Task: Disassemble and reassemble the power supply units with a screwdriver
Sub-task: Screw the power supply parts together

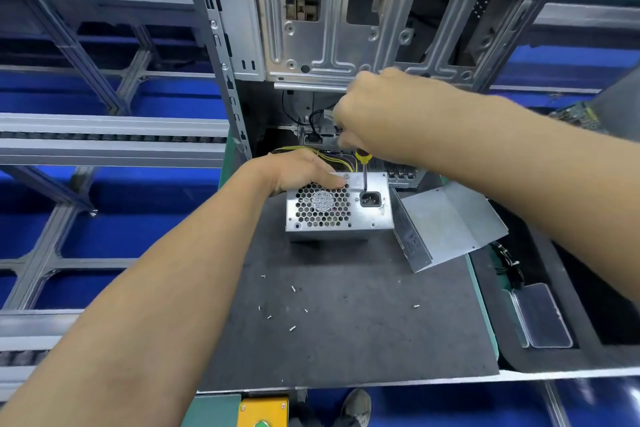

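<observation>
- A power supply unit [337, 206] stands on a dark grey mat [346, 315] at a workbench, its honeycomb fan grille and power socket facing the camera
- The left hand [301, 172] rests on the unit's top left edge, fingers laid fairly straight along the metal above the grille, steadying it
- The right hand [377, 114] is curled around the handle of a yellow-and-black screwdriver [364, 166], gripping it from above; the shaft points straight down and its tip meets the unit's top edge just above the power socket
- Yellow and black cables [332, 158] run from behind the unit, close to the left hand's fingers
- An open computer case [346, 21] rises directly behind the unit, its bare metal drive bays and punched panels facing forward
- A detached grey metal cover [446, 222], folded at an angle, lies on the mat just to the right of the unit, touching or nearly touching its lower right corner
- Several small loose screws [293, 288] lie scattered on the mat in front of the unit, well apart from one another
- A clear plastic tray [542, 315] sits near the bench's right side, beside a bundle of dark wires [507, 263]
- Aluminium conveyor rails [110, 135] run across the left over a blue floor, and a shoe [356, 406] shows below the bench edge
</observation>
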The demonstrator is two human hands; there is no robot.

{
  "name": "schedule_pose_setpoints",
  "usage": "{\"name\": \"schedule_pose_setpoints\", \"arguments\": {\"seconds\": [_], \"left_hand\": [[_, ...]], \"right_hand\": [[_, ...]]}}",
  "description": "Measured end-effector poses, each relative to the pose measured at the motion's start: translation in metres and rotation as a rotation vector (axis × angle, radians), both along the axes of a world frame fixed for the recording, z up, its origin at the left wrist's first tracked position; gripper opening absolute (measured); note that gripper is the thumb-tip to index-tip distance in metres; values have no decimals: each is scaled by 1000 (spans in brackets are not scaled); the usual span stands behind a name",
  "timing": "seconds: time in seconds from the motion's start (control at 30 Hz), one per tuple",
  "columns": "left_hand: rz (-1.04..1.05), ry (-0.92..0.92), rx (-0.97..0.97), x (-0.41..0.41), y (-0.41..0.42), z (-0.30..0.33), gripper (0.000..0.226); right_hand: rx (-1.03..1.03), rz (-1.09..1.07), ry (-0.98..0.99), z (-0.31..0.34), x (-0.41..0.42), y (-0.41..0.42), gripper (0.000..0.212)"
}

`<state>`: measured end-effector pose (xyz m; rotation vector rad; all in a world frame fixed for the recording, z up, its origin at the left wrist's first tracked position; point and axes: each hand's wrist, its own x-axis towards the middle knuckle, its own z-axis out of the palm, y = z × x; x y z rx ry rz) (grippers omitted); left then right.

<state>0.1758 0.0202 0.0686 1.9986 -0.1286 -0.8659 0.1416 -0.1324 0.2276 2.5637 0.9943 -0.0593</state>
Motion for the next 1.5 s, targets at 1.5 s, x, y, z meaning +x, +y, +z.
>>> {"name": "schedule_pose_setpoints", "arguments": {"seconds": [1.5], "left_hand": [[11,-21,-43,-3,3,-5,37]], "right_hand": [[1573,-618,83,-104,-31,-58,37]]}}
